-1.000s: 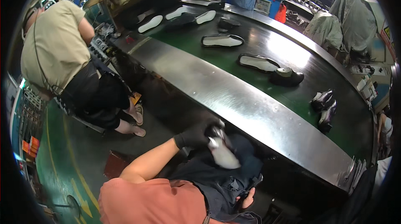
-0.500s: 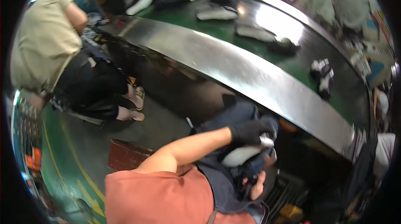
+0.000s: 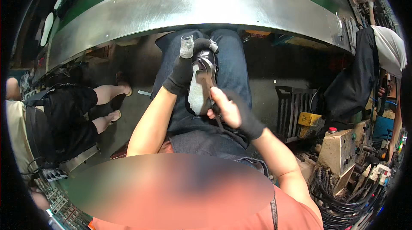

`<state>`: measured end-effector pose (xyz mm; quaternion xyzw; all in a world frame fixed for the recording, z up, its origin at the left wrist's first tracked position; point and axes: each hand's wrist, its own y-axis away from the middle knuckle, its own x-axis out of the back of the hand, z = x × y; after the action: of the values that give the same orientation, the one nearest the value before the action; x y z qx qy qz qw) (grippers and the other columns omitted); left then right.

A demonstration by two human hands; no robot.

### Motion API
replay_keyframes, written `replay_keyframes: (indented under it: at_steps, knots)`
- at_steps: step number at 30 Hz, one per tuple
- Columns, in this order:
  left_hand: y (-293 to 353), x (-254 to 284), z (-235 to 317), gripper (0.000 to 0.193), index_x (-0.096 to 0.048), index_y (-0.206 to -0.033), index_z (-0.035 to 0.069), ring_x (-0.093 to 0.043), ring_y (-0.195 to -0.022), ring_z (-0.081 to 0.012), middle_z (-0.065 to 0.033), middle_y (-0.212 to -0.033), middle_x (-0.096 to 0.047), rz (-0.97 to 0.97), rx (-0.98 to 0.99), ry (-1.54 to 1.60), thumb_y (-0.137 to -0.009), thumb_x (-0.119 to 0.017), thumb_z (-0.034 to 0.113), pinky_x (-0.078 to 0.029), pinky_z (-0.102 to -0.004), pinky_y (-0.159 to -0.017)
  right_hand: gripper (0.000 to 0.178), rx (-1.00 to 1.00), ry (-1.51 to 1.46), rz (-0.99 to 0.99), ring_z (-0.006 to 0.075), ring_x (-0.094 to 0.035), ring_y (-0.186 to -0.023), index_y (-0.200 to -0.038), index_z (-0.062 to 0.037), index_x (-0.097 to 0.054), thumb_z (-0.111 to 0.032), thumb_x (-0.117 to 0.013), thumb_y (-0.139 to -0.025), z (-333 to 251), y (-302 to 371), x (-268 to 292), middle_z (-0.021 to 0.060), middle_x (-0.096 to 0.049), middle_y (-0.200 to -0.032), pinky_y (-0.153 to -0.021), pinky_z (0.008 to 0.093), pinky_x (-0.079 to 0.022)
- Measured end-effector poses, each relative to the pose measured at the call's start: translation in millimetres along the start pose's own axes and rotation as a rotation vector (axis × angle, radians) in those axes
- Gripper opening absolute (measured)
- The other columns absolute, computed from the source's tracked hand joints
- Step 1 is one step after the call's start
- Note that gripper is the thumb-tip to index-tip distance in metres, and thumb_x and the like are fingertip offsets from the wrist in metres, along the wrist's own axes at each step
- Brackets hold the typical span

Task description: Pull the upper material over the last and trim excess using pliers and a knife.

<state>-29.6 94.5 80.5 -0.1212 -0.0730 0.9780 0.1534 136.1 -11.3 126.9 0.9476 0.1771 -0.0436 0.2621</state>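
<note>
Shoe (image 3: 200, 85) sole-up on lap, centre frame, toe toward 12. Left hand (image 3: 185, 68), black glove, fingers curled round the shoe's far end, gripping it. Right hand (image 3: 227, 111) at shoe's 5 o'clock, fingers closed on a thin dark tool touching the sole edge; tool mostly hidden. Steel conveyor rim (image 3: 197, 7) curves close at 12, just beyond the knees. Seated person (image 3: 64, 118) at 9, machine (image 3: 343, 153) at 3; bare floor between.
</note>
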Motion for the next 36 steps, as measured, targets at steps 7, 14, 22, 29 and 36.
replay_keyframes:
  at_steps: [7, 14, 22, 29, 36]
  knots:
    - [66.1, -10.3, 38.2, 0.062, -0.065, -0.098, 0.0, -0.053, -0.121, -0.0274, -0.0139, -0.12, -0.06, 0.005, -0.012, 0.078, -0.098, -0.037, 0.055, -0.035, -0.0395, -0.109, 0.026, 0.46, 0.496, 0.043, 0.0332, -0.061, -0.063, -0.082, -0.0013, -0.058, -0.024, -0.053, -0.095, 66.6, 27.2, -26.8, 0.0171, -0.059, -0.068, -0.058, 0.0413, -0.044]
    - [148.3, -21.7, 54.2, 0.081, -0.05, -0.134, -0.003, -0.036, -0.14, -0.0338, -0.0197, -0.139, -0.05, -0.03, 0.193, -0.078, -0.085, -0.057, 0.061, -0.025, -0.0452, -0.116, 0.036, 0.718, 0.973, -0.312, 0.03, -0.066, -0.091, -0.082, -0.004, -0.061, -0.038, -0.071, -0.08, 68.2, 76.6, 18.5, 0.0121, -0.062, -0.096, -0.08, 0.0402, -0.054]
    - [130.6, -47.4, 92.3, 0.058, -0.054, -0.117, 0.003, -0.056, -0.108, -0.0316, -0.0153, -0.114, -0.055, 0.098, 0.101, -0.292, -0.067, -0.083, 0.013, -0.042, -0.0413, -0.097, 0.041, 0.524, 0.839, -0.345, 0.0296, -0.066, -0.096, -0.089, -0.004, -0.06, -0.042, -0.074, -0.077, 64.9, 78.9, 20.4, 0.0117, -0.063, -0.112, -0.079, 0.0386, -0.056]
    - [144.7, -53.0, 84.9, 0.053, -0.055, -0.116, 0.001, -0.057, -0.111, -0.0314, -0.016, -0.113, -0.059, 0.229, 0.233, -0.213, -0.069, -0.079, 0.006, -0.042, -0.0419, -0.101, 0.038, 0.54, 0.849, -0.439, 0.0267, -0.067, -0.091, -0.089, -0.0036, -0.06, -0.036, -0.076, -0.079, 43.6, 77.1, 14.0, 0.0117, -0.066, -0.099, -0.076, 0.0351, -0.054]
    - [150.0, -45.9, 39.2, 0.049, -0.051, -0.13, 0.0, -0.047, -0.129, -0.0285, -0.0167, -0.132, -0.053, 0.304, 0.167, -0.046, -0.085, -0.067, 0.009, -0.031, -0.0388, -0.113, 0.041, 0.683, 0.965, -0.353, 0.0337, -0.064, -0.085, -0.087, -0.0035, -0.057, -0.04, -0.073, -0.08, 57.3, 66.2, 28.1, 0.014, -0.062, -0.099, -0.07, 0.0424, -0.051]
